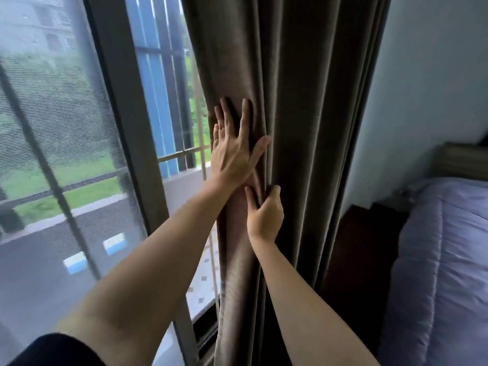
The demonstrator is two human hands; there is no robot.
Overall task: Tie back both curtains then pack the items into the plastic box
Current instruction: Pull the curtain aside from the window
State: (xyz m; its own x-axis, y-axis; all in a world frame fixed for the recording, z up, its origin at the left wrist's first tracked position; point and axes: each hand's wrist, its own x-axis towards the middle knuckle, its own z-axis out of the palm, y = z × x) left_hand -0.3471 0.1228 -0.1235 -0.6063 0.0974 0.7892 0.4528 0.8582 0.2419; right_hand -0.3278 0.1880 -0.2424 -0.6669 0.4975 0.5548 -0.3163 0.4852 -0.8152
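Observation:
A dark brown curtain (311, 107) hangs in gathered folds at the right side of the window. My left hand (235, 149) lies flat against the curtain's left edge, fingers straight and spread, pressing the fabric. Just below it, my right hand (265, 215) grips a fold of the same curtain, thumb on one side and curled fingers tucked into the pleat. No tie-back or plastic box is in view.
A sliding window (79, 154) with a mesh screen and dark frame fills the left. A bed with a lilac quilt (443, 260) stands at the right, a dark wooden piece (353, 254) between it and the curtain. The pale wall (427, 88) rises behind.

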